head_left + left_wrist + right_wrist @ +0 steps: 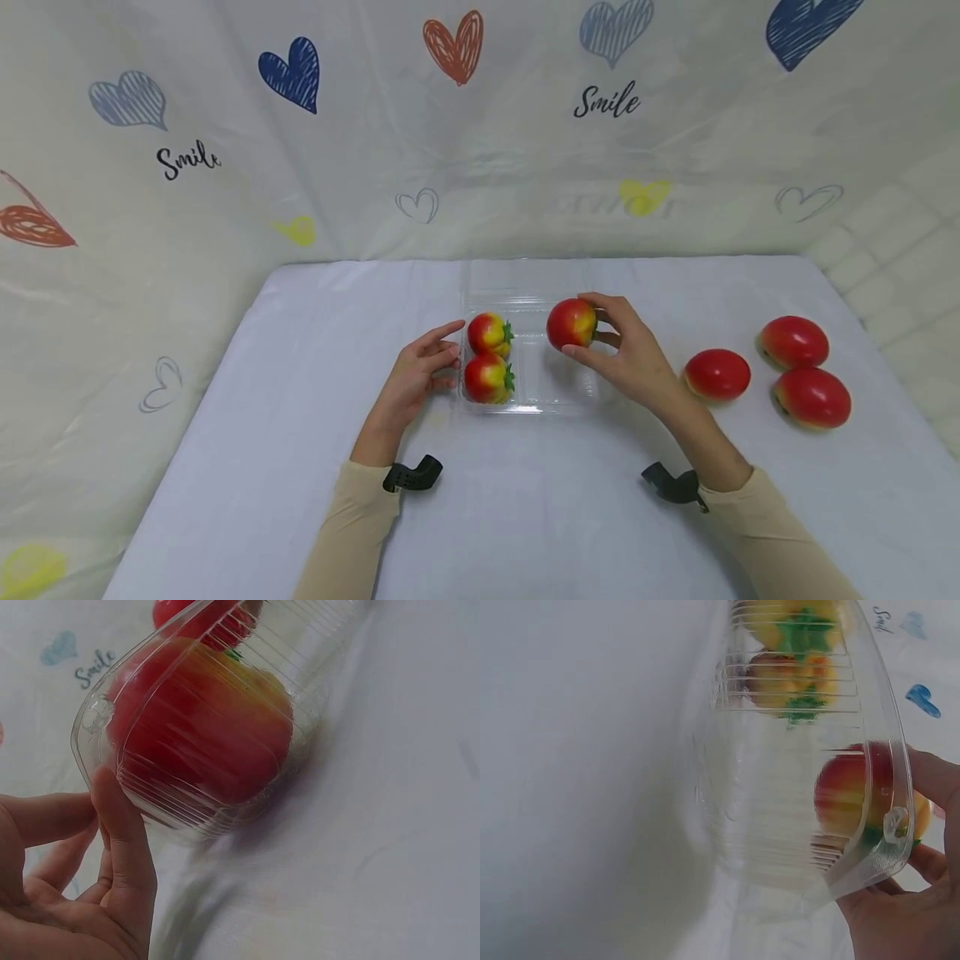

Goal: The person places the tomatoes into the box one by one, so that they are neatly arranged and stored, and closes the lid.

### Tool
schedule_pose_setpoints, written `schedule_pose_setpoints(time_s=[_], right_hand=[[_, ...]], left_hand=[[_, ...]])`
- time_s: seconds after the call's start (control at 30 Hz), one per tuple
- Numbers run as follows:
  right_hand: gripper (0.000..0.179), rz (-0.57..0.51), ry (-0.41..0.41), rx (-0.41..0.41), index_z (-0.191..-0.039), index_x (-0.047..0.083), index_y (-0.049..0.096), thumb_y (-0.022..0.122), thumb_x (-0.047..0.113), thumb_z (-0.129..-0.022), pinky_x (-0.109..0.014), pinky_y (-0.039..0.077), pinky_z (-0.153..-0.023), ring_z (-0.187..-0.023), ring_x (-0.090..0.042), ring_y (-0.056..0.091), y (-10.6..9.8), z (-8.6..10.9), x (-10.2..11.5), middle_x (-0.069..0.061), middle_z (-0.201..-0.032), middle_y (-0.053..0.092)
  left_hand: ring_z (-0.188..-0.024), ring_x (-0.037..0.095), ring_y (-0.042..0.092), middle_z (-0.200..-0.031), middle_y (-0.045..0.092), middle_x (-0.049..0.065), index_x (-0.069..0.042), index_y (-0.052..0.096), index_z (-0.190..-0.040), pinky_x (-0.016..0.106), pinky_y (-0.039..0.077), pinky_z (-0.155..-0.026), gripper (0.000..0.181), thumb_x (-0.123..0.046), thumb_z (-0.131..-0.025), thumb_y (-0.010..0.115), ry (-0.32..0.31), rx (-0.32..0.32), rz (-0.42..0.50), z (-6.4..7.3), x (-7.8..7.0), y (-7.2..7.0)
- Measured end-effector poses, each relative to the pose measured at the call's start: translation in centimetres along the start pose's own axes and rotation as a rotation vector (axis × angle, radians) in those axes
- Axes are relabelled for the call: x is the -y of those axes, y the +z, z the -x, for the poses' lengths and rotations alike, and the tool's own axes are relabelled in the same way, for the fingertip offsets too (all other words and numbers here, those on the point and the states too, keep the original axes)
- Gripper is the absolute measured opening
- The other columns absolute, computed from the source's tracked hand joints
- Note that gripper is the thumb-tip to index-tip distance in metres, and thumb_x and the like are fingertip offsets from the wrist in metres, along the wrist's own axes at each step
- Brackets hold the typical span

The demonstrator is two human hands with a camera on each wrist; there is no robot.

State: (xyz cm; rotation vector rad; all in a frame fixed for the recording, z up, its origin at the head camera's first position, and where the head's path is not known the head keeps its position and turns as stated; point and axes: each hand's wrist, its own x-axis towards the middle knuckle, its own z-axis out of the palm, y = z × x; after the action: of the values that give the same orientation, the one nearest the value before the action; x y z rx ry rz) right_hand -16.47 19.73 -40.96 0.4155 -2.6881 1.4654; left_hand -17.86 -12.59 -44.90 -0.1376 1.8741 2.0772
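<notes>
RH (626,350) holds a fruit (567,325) btwn thumb & fingers over the box (543,383), nr its right edge; LH (420,367) touches the left edge, pinching or not I can't tell. Prob. best lowered gently, LH steadying, clear of the 2 fruits (486,379) along the left edge. Fruit's height above the base is unclear, leaves part-hidden by fingers.
</notes>
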Motion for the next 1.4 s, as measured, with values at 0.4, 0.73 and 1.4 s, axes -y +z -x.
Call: schedule_pose_setpoints(time_s=[0.4, 0.73, 1.4], right_hand=[[0.077, 0.026, 0.007, 0.008, -0.154, 0.017, 0.046, 0.085, 0.022, -0.088, -0.061, 0.054, -0.103, -0.135, -0.032, 0.052, 0.6, -0.4, 0.2, -0.013, -0.143, 0.052], [0.077, 0.031, 0.01, 0.041, -0.156, 0.014, 0.044, 0.083, 0.022, -0.089, -0.059, 0.055, -0.104, -0.131, -0.034, 0.055, 1.1, -0.9, 0.4, -0.016, -0.141, 0.052], [0.076, 0.048, 0.002, 0.109, -0.152, 0.007, 0.043, 0.084, 0.015, -0.088, -0.056, 0.056, -0.103, -0.128, -0.035, 0.058, 2.3, -1.4, 0.7, -0.016, -0.149, 0.051]], left_hand=[[-0.088, 0.015, 0.06, -0.104, 0.061, 0.001, -0.024, 0.063, -0.144, 0.02, 0.057, -0.065, 0.04, -0.015, -0.105, 0.061, -0.001, 0.007, 0.002, -0.2, -0.2, 0.1], [-0.087, 0.015, 0.06, -0.1, 0.063, -0.003, -0.024, 0.063, -0.143, 0.02, 0.057, -0.064, 0.04, -0.014, -0.105, 0.061, -0.001, -0.001, 0.017, -0.2, -0.1, 0.1], [-0.084, 0.012, 0.06, -0.098, 0.063, -0.002, -0.024, 0.064, -0.143, 0.02, 0.056, -0.064, 0.04, -0.014, -0.104, 0.062, 0.001, 0.001, 0.021, -0.1, 0.0, -0.1]])
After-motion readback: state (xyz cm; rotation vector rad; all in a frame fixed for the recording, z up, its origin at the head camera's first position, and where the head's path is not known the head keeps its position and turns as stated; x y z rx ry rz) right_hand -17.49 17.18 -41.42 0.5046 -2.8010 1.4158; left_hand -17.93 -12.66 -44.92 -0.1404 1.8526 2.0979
